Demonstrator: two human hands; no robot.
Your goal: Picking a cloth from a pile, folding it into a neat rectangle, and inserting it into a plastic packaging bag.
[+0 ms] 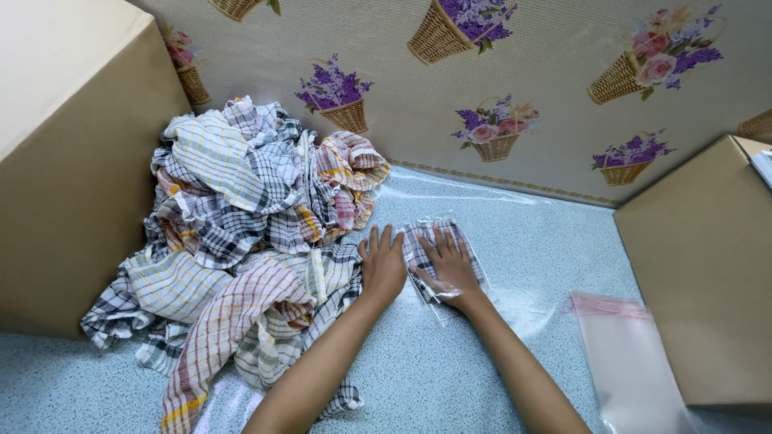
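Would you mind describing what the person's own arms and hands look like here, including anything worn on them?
Both forearms are bare right down to the bottom edge of the picture, with no sleeves showing. The left hand and the right hand wear no gloves, and no rings, watch or bracelets can be seen. The fingernails look short and unpainted, though they are small in this view.

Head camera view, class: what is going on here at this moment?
A person presses both hands flat on a folded checked cloth in a clear plastic bag on the speckled table. The left hand rests on the bag's edge, the right hand on top. A pile of checked cloths lies left; empty clear bags lie right.
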